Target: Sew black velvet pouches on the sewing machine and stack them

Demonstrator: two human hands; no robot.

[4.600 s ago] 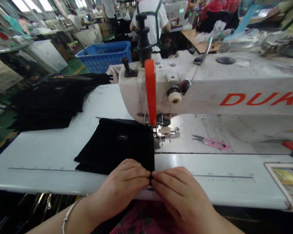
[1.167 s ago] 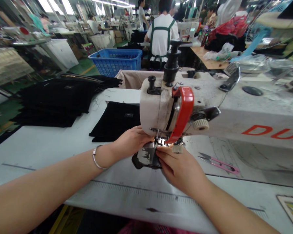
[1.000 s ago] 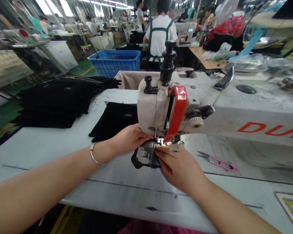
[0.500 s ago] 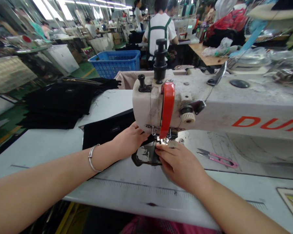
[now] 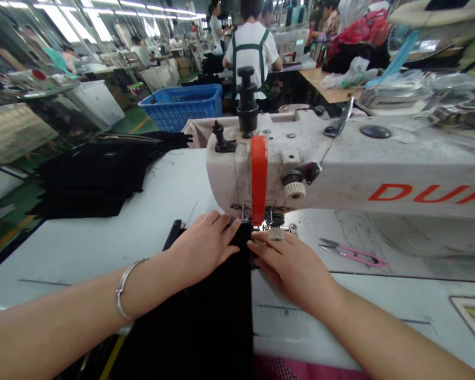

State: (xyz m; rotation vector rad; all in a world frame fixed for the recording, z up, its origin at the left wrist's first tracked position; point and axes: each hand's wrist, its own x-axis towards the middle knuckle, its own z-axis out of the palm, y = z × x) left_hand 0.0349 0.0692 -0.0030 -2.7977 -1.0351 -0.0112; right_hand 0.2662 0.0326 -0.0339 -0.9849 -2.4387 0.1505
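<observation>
Black fabric point(image 5: 217, 316) runs from under the needle area of the white sewing machine point(image 5: 340, 174) down over the table's front edge. My left hand point(image 5: 201, 248) lies on this fabric with its fingers apart, just left of the presser foot. Close to the foot on the right is my right hand point(image 5: 288, 258), its fingertips at the fabric's right edge and its fingers together; whether they pinch the cloth is hidden. An orange guard point(image 5: 259, 179) hangs in front of the needle, which I cannot make out.
Pink-handled thread snips point(image 5: 356, 254) lie on the machine bed to the right. A stack of black fabric pieces point(image 5: 95, 174) sits at the table's left. Behind are a blue basket point(image 5: 182, 108) and a person in a white shirt point(image 5: 251, 53).
The black fabric has turned and now hangs toward me over the front edge. My left hand has shifted slightly left and down, its fingers more spread. My right hand stays near the foot.
</observation>
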